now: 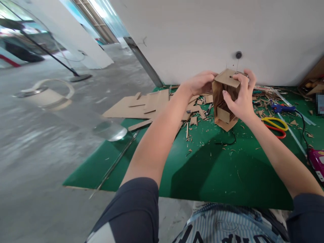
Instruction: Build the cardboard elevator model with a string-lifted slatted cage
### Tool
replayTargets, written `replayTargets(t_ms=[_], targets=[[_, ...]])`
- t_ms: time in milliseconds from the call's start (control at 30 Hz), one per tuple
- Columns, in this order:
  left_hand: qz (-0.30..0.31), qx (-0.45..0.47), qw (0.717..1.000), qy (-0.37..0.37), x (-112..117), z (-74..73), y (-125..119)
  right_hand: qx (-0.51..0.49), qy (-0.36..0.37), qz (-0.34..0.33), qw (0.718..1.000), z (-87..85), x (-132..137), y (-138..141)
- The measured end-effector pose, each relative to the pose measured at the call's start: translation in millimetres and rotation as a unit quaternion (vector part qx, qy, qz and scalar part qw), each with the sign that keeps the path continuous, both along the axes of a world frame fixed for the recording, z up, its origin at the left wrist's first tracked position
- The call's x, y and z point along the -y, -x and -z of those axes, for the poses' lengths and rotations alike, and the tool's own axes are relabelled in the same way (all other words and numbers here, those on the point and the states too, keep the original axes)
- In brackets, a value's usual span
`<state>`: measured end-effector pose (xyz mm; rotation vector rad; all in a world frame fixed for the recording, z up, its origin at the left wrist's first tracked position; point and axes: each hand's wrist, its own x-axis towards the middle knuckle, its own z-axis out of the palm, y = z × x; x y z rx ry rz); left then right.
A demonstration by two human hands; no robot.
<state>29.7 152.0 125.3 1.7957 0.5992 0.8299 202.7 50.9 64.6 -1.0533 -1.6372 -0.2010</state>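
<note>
A small brown cardboard box model [224,101], open on one side with a shelf inside, is held tilted above the green mat [202,168]. My left hand [199,82] grips its upper left edge with curled fingers. My right hand [240,98] wraps around its right side, thumb on the front and fingers over the top panel. Both forearms reach out from dark sleeves over the mat.
Flat cardboard sheets [136,104] and several offcuts lie at the mat's far left and middle. Yellow and red scissors [275,125], a blue glue gun [282,108] with a black cable, and a pink device [316,162] sit on the right. A white wall stands behind.
</note>
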Motion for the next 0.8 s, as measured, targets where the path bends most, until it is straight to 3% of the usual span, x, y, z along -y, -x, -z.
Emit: replayTargets(t_ms=[67,133,233,500,633,800], targets=[[0.024,0.017,0.997,0.068,1,-3.4,0,0.001,0.003,0.003,1.000,-0.4,0,-1],[0.023,0.061,0.994,0.085,4,-7.8,2,-0.001,0.009,0.004,1.000,-0.5,0,-1],[0.000,0.094,0.995,0.046,15,-16.3,7,-0.009,0.000,0.010,1.000,0.3,-2,-2],[-0.087,0.052,0.991,-0.082,35,-30.0,22,-0.025,-0.025,0.025,0.999,3.2,-7,-7],[-0.079,0.067,0.986,-0.133,43,-30.6,24,-0.038,-0.032,0.032,0.998,4.9,-11,-13],[-0.096,0.024,0.975,-0.198,76,-39.6,29,-0.037,-0.028,0.047,0.998,4.9,-10,-12]])
